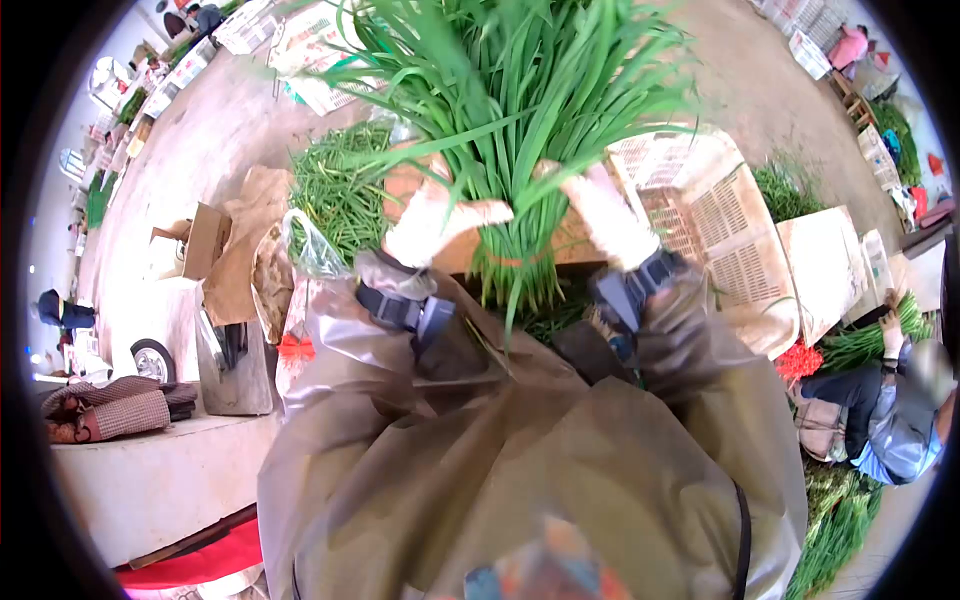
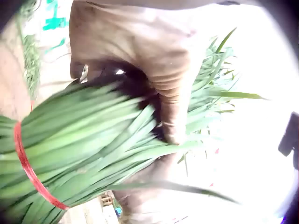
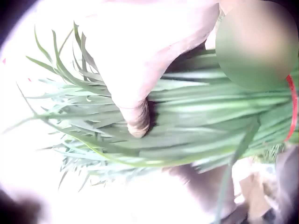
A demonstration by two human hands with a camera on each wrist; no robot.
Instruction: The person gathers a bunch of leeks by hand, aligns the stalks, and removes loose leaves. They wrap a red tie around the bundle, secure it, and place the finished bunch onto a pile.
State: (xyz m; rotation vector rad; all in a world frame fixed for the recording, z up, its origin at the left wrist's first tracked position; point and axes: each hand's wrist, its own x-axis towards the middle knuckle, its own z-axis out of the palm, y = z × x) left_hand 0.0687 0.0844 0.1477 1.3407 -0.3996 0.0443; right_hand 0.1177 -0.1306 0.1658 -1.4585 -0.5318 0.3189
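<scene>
A big bunch of garlic chives point(image 1: 530, 110) stands up in front of me, its leaves fanning out at the top. Near the cut ends, a red band point(image 1: 517, 261) circles the stalks. My left hand point(image 1: 425, 225) grips the bunch from the left, its thumb laid across the front. From the opposite side my right hand point(image 1: 598, 212) holds it, slightly above the band. In the left wrist view, the left thumb point(image 2: 173, 116) presses on the leaves. The right thumb point(image 3: 137, 119) lies along the leaves in the right wrist view; the fingers behind the bunch are mostly hidden.
A brown board point(image 1: 455, 255) lies behind the bunch's base. Loose greens point(image 1: 340, 190) are heaped at the left, beside a clear plastic bag point(image 1: 312, 245). A pale plastic crate point(image 1: 725, 235) stands at the right. Further right, another person point(image 1: 895, 420) handles greens.
</scene>
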